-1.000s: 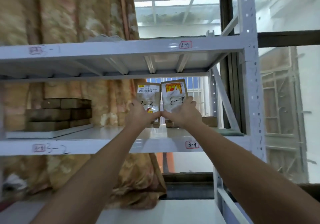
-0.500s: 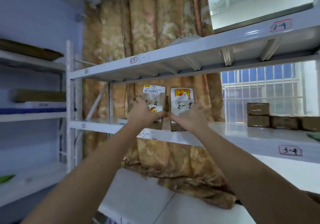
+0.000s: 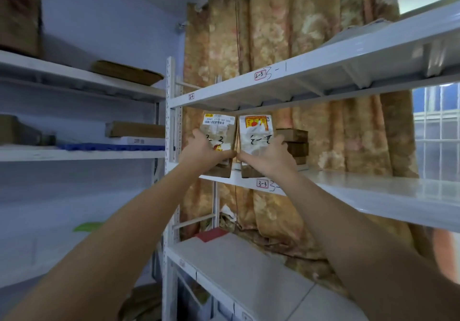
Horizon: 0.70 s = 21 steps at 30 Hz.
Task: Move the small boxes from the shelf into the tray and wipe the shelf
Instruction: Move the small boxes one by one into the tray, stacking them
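Observation:
I hold two small brown boxes upright side by side in front of the white shelf point(image 3: 361, 191). My left hand point(image 3: 201, 151) grips the left box point(image 3: 219, 126), which carries a white barcode label. My right hand point(image 3: 271, 156) grips the right box point(image 3: 256, 129), which has a red and yellow label. Both boxes are level with the shelf's front edge near the "3-3" tag. Behind them a stack of brown boxes point(image 3: 295, 144) sits on a white tray, whose edge point(image 3: 302, 167) shows under the stack.
An upper shelf board point(image 3: 323, 72) hangs above the boxes. A second rack at the left point(image 3: 74, 151) holds cardboard boxes and a blue item. A patterned curtain point(image 3: 311, 34) hangs behind. A lower shelf point(image 3: 236, 271) carries a red object point(image 3: 211, 235).
Both hands have carried the two boxes leftwards along the shelf, from the "3-4" section by the window to the "3-3" section. The stack on the tray now sits just behind them.

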Each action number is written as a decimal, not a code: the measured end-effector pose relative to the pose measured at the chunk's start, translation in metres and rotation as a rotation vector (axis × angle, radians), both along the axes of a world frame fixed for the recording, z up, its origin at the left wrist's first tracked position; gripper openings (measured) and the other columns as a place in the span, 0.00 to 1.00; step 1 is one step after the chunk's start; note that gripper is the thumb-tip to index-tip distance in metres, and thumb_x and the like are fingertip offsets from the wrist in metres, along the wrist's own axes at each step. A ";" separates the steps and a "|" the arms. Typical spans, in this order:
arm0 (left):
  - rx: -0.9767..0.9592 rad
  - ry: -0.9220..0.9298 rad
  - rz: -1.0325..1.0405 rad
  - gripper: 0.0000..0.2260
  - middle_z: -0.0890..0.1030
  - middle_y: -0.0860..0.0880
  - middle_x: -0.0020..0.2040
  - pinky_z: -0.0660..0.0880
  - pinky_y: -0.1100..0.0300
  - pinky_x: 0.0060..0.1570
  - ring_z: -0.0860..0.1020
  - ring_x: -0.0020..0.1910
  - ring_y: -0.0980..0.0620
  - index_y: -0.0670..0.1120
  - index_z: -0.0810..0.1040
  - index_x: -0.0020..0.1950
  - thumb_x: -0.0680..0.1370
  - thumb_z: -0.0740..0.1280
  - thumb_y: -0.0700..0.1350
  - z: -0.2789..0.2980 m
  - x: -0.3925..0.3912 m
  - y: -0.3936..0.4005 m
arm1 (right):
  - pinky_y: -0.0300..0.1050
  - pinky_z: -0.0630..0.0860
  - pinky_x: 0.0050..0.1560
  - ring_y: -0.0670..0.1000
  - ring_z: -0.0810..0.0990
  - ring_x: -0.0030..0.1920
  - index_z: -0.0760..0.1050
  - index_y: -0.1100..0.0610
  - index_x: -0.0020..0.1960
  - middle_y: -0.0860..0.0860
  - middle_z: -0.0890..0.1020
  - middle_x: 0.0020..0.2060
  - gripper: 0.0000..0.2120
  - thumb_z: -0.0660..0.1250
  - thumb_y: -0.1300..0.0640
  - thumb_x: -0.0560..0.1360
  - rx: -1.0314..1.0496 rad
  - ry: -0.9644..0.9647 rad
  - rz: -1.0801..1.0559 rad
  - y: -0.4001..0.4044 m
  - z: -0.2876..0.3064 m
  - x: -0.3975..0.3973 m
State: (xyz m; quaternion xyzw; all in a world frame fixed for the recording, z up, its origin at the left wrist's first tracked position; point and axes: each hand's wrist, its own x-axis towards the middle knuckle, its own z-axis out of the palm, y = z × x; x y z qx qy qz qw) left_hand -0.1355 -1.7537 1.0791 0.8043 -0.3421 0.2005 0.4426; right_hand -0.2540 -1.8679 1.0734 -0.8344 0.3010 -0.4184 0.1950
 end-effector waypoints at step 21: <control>-0.099 0.019 -0.204 0.34 0.73 0.55 0.54 0.70 0.61 0.53 0.71 0.52 0.58 0.45 0.67 0.62 0.65 0.78 0.57 0.046 0.141 -0.100 | 0.51 0.73 0.60 0.58 0.71 0.66 0.54 0.61 0.73 0.57 0.68 0.68 0.56 0.72 0.29 0.59 -0.005 -0.051 0.017 -0.103 0.049 0.142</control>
